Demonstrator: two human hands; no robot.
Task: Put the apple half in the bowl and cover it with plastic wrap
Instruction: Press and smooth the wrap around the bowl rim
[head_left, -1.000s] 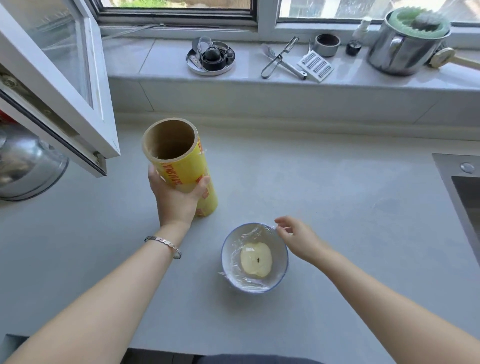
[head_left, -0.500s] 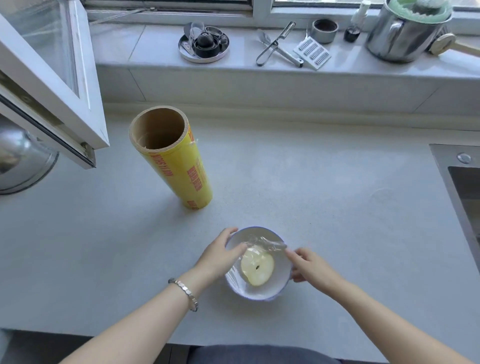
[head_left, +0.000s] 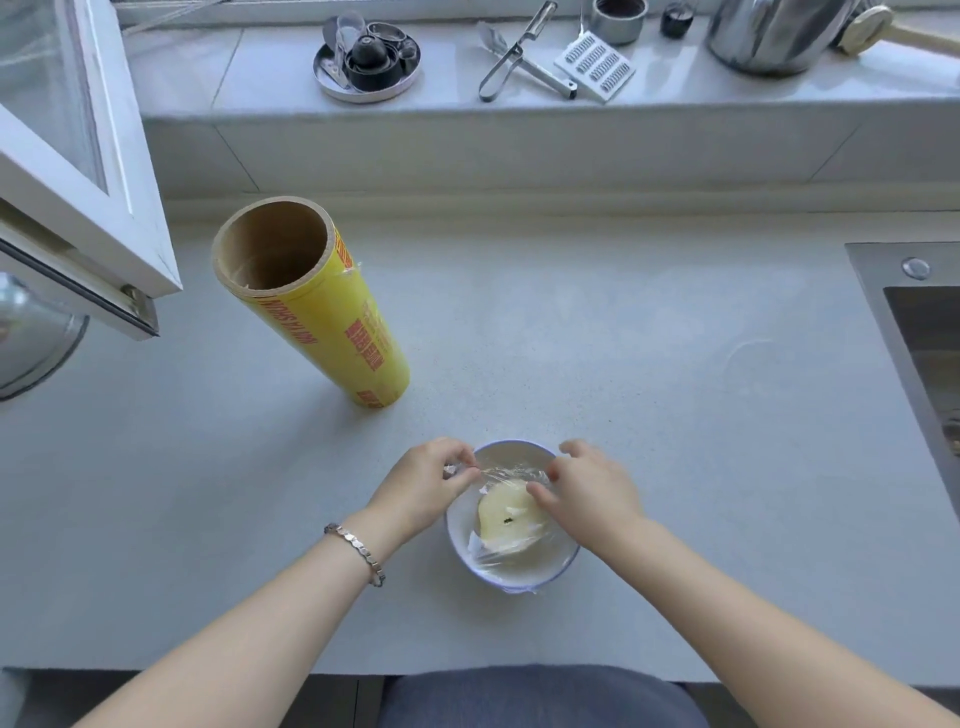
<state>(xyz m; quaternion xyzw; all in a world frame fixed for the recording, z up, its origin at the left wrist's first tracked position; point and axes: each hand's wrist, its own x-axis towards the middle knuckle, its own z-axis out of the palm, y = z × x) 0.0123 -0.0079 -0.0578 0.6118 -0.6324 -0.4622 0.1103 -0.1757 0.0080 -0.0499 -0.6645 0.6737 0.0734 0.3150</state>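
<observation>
A small white bowl with a blue rim sits on the counter near the front edge. Inside it lies a pale apple half, cut face up. Clear plastic wrap covers the near part of the bowl and is bunched into a strip across the far part. My left hand pinches the strip's left end at the bowl's left rim. Over the right rim, my right hand pinches the strip's right end. The yellow roll of plastic wrap stands upright on the counter, apart from both hands.
An open window sash juts over the counter at the left, with a metal pot beneath it. A steel sink lies at the right. The window ledge holds a round tray, a peeler, a grater and a steel pot.
My left hand let go of the standing roll and came to the bowl's left rim. Both hands now pinch the bunched wrap and have drawn it out across the bowl.
</observation>
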